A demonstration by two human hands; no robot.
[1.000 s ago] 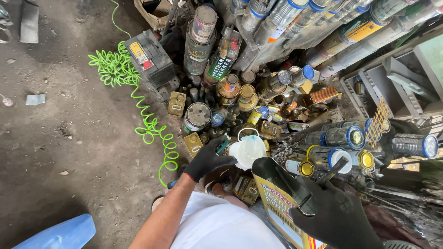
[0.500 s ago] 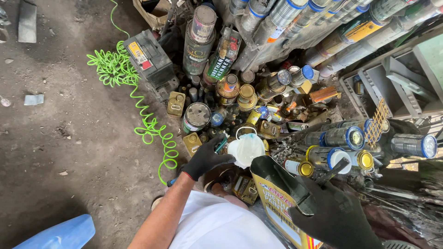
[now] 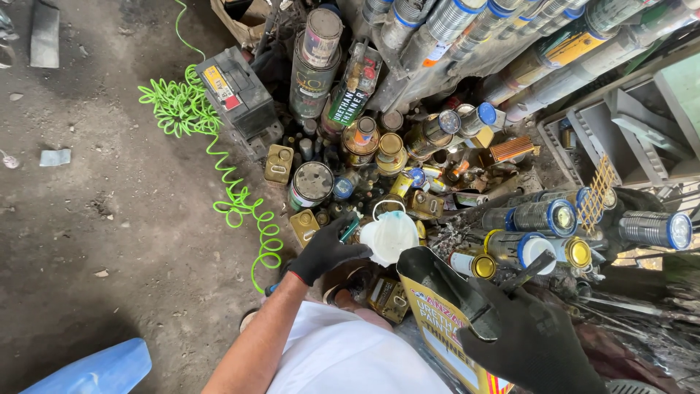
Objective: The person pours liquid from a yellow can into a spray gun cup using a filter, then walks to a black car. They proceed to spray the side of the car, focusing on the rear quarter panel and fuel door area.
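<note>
My left hand (image 3: 327,249), in a black glove, grips the side of a small white plastic container (image 3: 389,235) with a wire handle, held low among the cans. My right hand (image 3: 526,337), also in a black glove, grips the top handle of a large rectangular yellow tin can (image 3: 437,321) with red and blue print. The tin is tilted, its upper corner close beside the white container. My white shirt fills the bottom middle of the view.
Many rusty paint tins and bottles (image 3: 379,146) crowd the floor ahead. A coiled green air hose (image 3: 219,168) runs past a black car battery (image 3: 237,95) on the left. Blue-capped cylinders (image 3: 539,217) lie at right. A blue plastic object (image 3: 87,368) sits bottom left.
Both hands have stayed almost still. The left hand's grip on the white container and the tilted tin look much the same.
</note>
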